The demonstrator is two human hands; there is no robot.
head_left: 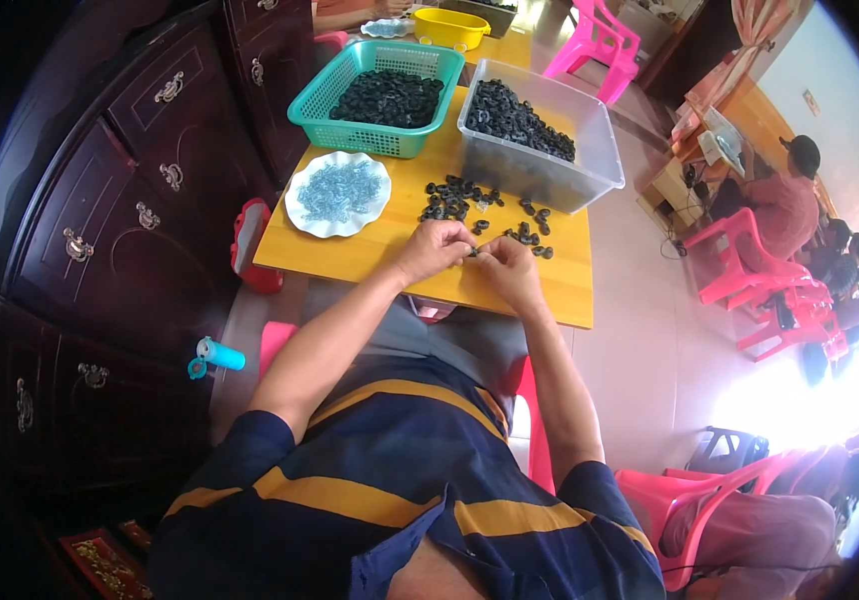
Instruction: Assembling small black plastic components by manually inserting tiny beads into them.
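Observation:
My left hand and my right hand meet over the near part of the yellow wooden table. Both are closed in a pinch, fingertips almost touching, around a small dark piece that is mostly hidden by the fingers. Just beyond them lies a loose pile of small black ring-like parts, with a few more beside my right hand. To the left of my left hand stands a white scalloped plate holding many tiny clear bluish pieces.
A green basket and a clear plastic bin, both full of black parts, stand at the table's far side. Dark cabinets line the left. A blue bottle is low at left. People sit on pink chairs at right.

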